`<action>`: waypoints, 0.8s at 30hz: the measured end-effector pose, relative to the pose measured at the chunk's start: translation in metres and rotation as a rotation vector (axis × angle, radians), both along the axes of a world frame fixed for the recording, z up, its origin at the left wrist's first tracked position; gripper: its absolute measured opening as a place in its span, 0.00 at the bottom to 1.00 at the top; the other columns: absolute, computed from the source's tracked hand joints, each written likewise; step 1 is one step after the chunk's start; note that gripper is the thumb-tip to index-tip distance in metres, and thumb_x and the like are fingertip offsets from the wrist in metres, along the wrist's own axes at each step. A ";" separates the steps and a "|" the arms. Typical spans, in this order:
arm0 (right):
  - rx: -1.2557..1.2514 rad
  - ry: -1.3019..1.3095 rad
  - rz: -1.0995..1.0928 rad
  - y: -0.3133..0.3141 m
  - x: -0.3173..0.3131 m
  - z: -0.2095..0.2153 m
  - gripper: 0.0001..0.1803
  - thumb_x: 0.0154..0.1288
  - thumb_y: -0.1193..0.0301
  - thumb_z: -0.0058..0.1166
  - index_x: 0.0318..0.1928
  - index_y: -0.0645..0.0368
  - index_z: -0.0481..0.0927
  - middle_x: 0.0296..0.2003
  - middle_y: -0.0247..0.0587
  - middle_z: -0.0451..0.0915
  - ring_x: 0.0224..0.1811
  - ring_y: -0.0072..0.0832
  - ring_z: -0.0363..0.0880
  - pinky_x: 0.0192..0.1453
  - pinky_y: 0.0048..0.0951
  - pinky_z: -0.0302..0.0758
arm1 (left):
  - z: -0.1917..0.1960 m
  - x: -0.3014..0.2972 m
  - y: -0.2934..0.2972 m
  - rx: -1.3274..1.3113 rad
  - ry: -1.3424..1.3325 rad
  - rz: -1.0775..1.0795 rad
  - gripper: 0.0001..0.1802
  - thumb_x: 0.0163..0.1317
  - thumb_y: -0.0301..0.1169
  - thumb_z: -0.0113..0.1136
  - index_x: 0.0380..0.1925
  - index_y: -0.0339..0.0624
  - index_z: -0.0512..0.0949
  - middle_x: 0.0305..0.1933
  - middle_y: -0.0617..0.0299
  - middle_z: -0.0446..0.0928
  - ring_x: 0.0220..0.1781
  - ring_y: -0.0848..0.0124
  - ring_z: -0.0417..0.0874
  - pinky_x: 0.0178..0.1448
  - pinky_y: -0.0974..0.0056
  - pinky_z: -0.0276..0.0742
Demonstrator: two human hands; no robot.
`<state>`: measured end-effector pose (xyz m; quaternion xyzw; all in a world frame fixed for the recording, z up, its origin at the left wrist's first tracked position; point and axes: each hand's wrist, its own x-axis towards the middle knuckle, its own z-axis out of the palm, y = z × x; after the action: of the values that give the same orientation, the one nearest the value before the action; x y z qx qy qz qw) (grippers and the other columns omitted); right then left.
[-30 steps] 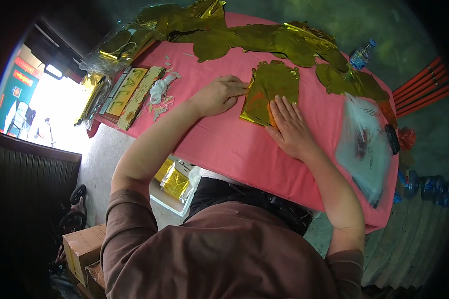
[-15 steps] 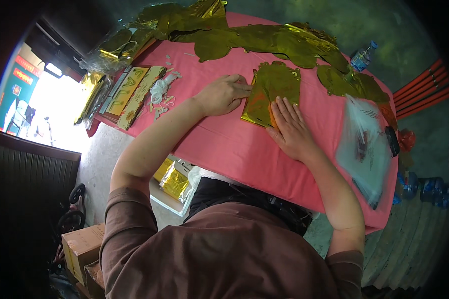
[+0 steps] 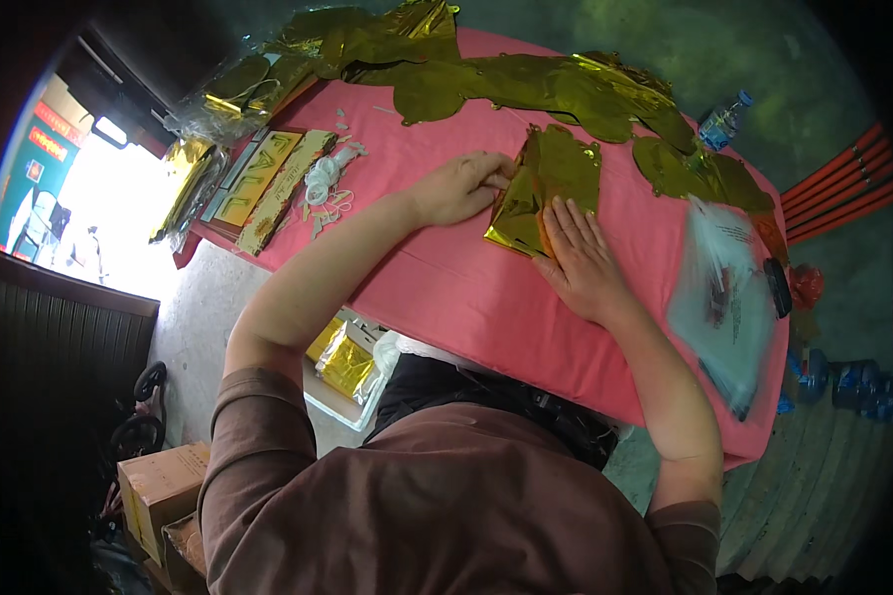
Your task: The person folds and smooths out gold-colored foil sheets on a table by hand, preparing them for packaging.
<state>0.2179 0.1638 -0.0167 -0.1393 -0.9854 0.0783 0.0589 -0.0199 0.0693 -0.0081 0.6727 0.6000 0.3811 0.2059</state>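
Above the frame's middle, the gold foil (image 3: 568, 178) seems mostly flattened, its creased left side remaining; the right hand (image 3: 582, 263) presses it, fingers straight; the left hand (image 3: 458, 188) touches its edge, fingers bent, grip unclear; loose sheets (image 3: 536, 84) lie at top.

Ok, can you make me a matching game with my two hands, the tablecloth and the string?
Things:
1. tablecloth
2. left hand
3. string
4. right hand

Places and colours:
A. over the lower right part of the gold foil piece
B. white
C. pink
D. at the left edge of the gold foil piece

Pairs: 1-C, 2-D, 3-B, 4-A
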 end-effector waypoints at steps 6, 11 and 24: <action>-0.003 0.002 -0.005 0.001 0.001 0.001 0.37 0.70 0.52 0.36 0.69 0.64 0.50 0.70 0.52 0.48 0.74 0.42 0.42 0.75 0.43 0.38 | 0.010 0.017 0.008 -0.202 -0.317 0.207 0.25 0.59 0.27 0.57 0.55 0.34 0.64 0.40 0.58 0.80 0.42 0.74 0.80 0.49 0.68 0.74; 0.001 -0.014 -0.007 0.000 0.000 0.003 0.37 0.69 0.51 0.36 0.69 0.64 0.50 0.70 0.51 0.47 0.74 0.42 0.41 0.75 0.43 0.38 | -0.002 0.017 0.017 -0.149 -0.294 0.231 0.29 0.56 0.23 0.61 0.56 0.32 0.63 0.37 0.60 0.79 0.35 0.76 0.79 0.40 0.70 0.76; -0.010 0.001 -0.013 -0.002 0.000 0.003 0.37 0.69 0.51 0.37 0.69 0.65 0.50 0.70 0.52 0.47 0.74 0.41 0.41 0.75 0.43 0.38 | -0.014 0.014 0.024 0.048 -0.048 0.318 0.32 0.47 0.23 0.69 0.55 0.37 0.67 0.43 0.60 0.74 0.39 0.74 0.76 0.43 0.66 0.75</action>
<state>0.2183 0.1623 -0.0136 -0.1459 -0.9841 0.0827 0.0592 -0.0058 0.0928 -0.0218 0.5646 0.6846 0.4390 0.1410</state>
